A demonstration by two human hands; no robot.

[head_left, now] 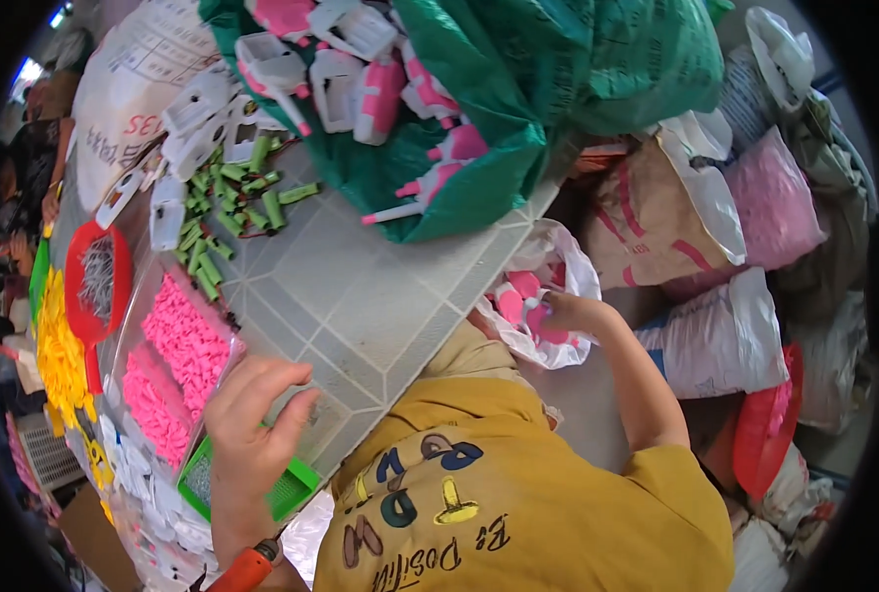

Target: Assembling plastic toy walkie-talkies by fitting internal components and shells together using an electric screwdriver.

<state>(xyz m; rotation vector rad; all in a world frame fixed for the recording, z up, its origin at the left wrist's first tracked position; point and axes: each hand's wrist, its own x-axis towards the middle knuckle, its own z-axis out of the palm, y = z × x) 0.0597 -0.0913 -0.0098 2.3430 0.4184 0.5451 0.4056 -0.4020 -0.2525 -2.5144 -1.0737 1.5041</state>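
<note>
My left hand [258,419] is raised over the near left edge of the grey table [331,266]. Its thumb and fingers are apart and nothing is in them. Below it lies a green tray [296,488] of small metal pieces, and an orange-handled tool [245,569] is by my left wrist. My right hand [575,314] reaches into a white plastic bag [580,264] beside the table's right edge. Pink and white plastic parts [523,286] fill the bag. My right fingertips are against these parts and partly hidden, so their grip does not show.
A green sack [518,118] spills pink and white plastic housings across the table's far side. Green cylindrical cells with wires [232,202], a clear box of small pink pieces [183,326] and a red scoop [97,281] crowd the left. Packed bags [657,212] stand at the right.
</note>
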